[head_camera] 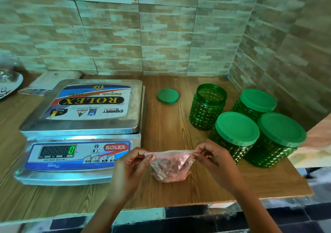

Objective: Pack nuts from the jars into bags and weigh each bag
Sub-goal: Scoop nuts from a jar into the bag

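Wood counter (166,125): L hand (131,164), R hand (214,158) fingers pinch nut bag (171,168) rim; contents blurry.

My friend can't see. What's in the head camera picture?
Left hand and right hand pinch the top of a bag of nuts at a wooden table. Scale showing 0 at left; open green jar, loose lid, three closed jars at right.

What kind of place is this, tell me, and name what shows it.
Probably a small home or shop packing corner: an electronic weighing scale on a wooden counter, green jars, and a tiled wall.
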A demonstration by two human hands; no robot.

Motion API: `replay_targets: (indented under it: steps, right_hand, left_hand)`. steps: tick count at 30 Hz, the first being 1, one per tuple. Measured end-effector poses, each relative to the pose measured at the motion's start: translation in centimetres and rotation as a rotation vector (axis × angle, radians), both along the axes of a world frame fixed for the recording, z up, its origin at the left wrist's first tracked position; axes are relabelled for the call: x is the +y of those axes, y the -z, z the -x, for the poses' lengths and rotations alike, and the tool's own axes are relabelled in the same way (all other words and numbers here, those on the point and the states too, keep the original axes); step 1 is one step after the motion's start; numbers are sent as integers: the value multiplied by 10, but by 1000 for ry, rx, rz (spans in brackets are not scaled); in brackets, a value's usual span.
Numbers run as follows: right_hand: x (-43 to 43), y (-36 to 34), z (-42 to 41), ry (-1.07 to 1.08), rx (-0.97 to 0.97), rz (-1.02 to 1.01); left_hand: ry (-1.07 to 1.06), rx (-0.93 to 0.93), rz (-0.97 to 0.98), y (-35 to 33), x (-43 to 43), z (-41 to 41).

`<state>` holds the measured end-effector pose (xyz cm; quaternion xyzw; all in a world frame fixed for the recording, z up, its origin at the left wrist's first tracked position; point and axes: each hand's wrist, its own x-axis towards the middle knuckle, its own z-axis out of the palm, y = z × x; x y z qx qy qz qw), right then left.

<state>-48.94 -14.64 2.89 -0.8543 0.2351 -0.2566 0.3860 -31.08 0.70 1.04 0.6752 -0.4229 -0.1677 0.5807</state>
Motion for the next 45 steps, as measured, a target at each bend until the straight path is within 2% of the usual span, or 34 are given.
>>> replay_targets:
  steps: [4,8,16,21,27,34,40,45]
  right_hand:
    - [-2,-1,-1,-23,-11,33]
    - [-5,-1,-2,-32,-8,-11]
    - [-4,-2,-7,-79,-36,50]
    - [-5,-1,-10,-77,1,-2]
    - [-3,-4,-12,-105,-13,62]
    - [-3,-5,-14,-97,23,-43]
    - [-2,-4,-17,-110,7,37]
    - [-1,-7,-18,-107,27,-6]
  left_hand:
    - [-22,-27,-4,0,0,1]
    - [17,25,-9,1,0,1]
    - [3,-74,-8,4,-4,0]
    - [37,-3,-24,3,-6,3]
    - [17,-45,15,7,-10,3]
    - [21,-60,-38,7,-12,4]
    - [39,-63,2,10,-15,4]
    - [43,-47,7,10,-15,4]
